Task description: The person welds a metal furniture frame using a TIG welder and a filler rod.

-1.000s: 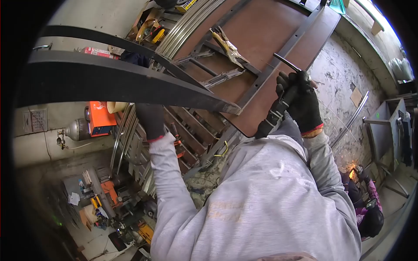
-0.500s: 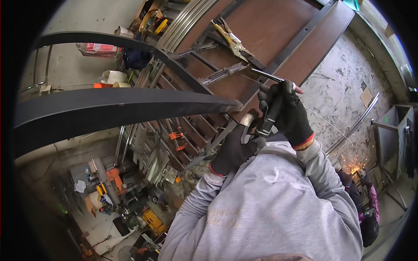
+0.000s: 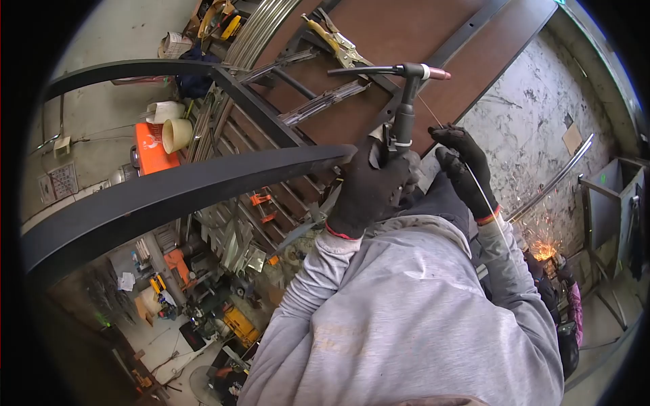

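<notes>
My left hand [image 3: 378,186], in a black glove with a red cuff, wraps round the handle of a TIG welding torch [image 3: 405,111]. The torch stands upright from the fist, its pinkish nozzle pointing right and its long back cap left. My right hand [image 3: 468,166], also gloved, pinches a thin filler rod [image 3: 482,186] between thumb and fingers. The rod slants from near the torch head down past my right forearm. Just left of my left hand ends a curved dark steel bar [image 3: 183,172]. Yellowed locking pliers [image 3: 338,44] grip the metal frame beyond the torch.
Brown panels with dark steel bars [image 3: 467,34] lie ahead. An orange box [image 3: 154,145] and a cream cup [image 3: 177,135] are at left. Tools, including a yellow case [image 3: 239,326], crowd the lower left. At right, a co-worker [image 3: 565,304] works amid sparks [image 3: 544,249] beside a metal bin [image 3: 613,196].
The torch has passed from my right hand to my left and now stands upright. My right hand has moved down and right, holding the rod. My view has shifted slightly.
</notes>
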Tool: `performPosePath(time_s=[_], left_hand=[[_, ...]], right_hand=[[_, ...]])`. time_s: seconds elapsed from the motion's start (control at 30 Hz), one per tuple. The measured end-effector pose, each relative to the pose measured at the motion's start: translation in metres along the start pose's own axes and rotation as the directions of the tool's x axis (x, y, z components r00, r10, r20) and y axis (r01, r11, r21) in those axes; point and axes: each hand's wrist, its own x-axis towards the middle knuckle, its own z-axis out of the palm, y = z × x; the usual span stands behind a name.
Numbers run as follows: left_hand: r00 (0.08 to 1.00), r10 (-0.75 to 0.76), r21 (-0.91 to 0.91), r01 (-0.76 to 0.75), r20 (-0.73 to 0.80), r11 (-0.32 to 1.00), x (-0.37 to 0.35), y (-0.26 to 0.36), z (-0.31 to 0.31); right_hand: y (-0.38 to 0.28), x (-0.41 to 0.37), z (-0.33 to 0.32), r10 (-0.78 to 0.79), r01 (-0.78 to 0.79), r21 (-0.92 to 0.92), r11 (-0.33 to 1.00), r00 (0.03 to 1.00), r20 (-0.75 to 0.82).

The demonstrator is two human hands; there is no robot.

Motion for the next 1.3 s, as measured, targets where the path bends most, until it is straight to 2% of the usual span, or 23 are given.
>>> performPosePath(time_s=[0.03,0.07,0.1,0.13,0.17,0.2,0.23,0.27,0.3,0.37,0.53,0.6,0.73,0.8,0.93,1.03,1.13,1.2,1.3], left_hand=[[1.0,-0.01,0.001,0.01,-0.003,1.0,0.003,0.004,0.003],[0.998,-0.056,0.088,0.059,-0.043,0.994,0.006,0.014,0.005],[0.992,-0.1,0.175,0.113,-0.083,0.978,0.01,0.018,0.008],[0.994,-0.014,0.191,0.035,-0.11,0.981,0.014,0.012,0.01],[0.994,-0.029,0.195,0.05,-0.109,0.979,0.019,0.008,0.013],[0.978,0.037,0.144,-0.007,-0.205,0.99,0.024,0.005,0.015],[0.947,0.099,0.102,-0.071,-0.305,0.992,0.028,0.003,0.015],[0.937,0.092,0.091,-0.065,-0.336,0.994,0.034,0.0,0.009],[0.936,0.085,0.098,-0.054,-0.342,0.994,0.035,0.003,0.003],[0.903,-0.039,0.082,0.081,-0.427,0.993,0.033,0.007,-0.006],[0.822,-0.067,0.03,0.102,-0.566,0.994,0.039,-0.001,0.002],[0.795,-0.042,0.095,0.124,-0.605,0.988,0.041,-0.003,0.004],[0.776,-0.069,0.032,0.115,-0.627,0.993,0.043,-0.007,0.01],[0.78,-0.041,0.0,0.053,-0.624,0.999,0.042,-0.011,0.015],[0.791,-0.087,-0.04,0.079,-0.606,0.996,0.042,-0.012,0.009],[0.765,-0.149,-0.042,0.159,-0.626,0.986,0.044,-0.013,0.003],[0.748,-0.108,-0.003,0.141,-0.654,0.99,0.046,-0.014,0.007],[0.735,-0.037,0.011,0.061,-0.677,0.998,0.048,-0.013,0.012],[0.728,-0.044,0.002,0.062,-0.684,0.998,0.048,-0.012,0.012]], right_hand=[[0.004,0.005,-0.001,-0.12,0.125,-0.14,0.982,0.992,0.044],[0.002,0.012,-0.002,-0.162,0.177,-0.199,0.964,0.983,0.09],[0.0,0.023,-0.004,-0.151,0.165,-0.198,0.966,0.985,0.083],[-0.001,0.036,-0.004,-0.241,0.294,-0.323,0.9,0.951,0.194],[0.0,0.046,-0.005,-0.308,0.423,-0.421,0.802,0.898,0.315],[0.002,0.054,-0.003,-0.297,0.409,-0.416,0.812,0.904,0.309],[0.004,0.06,-0.001,-0.358,0.474,-0.454,0.754,0.877,0.321],[0.007,0.066,0.0,-0.42,0.538,-0.488,0.687,0.843,0.337],[0.009,0.071,0.0,-0.416,0.531,-0.481,0.698,0.847,0.332],[0.014,0.077,-0.002,-0.404,0.545,-0.483,0.685,0.836,0.37],[0.034,0.093,-0.004,-0.326,0.534,-0.46,0.709,0.827,0.458],[0.04,0.095,-0.001,-0.3,0.525,-0.467,0.711,0.828,0.474],[0.044,0.095,0.004,-0.364,0.562,-0.513,0.649,0.821,0.44],[0.046,0.095,0.006,-0.368,0.569,-0.524,0.634,0.817,0.443],[0.051,0.093,0.007,-0.36,0.585,-0.524,0.618,0.804,0.473],[0.053,0.094,0.008,-0.362,0.596,-0.507,0.623,0.794,0.488],[0.051,0.093,0.01,-0.368,0.59,-0.508,0.628,0.8,0.474],[0.05,0.091,0.013,-0.362,0.58,-0.516,0.63,0.807,0.466],[0.052,0.09,0.015,-0.349,0.558,-0.533,0.636,0.824,0.447]])
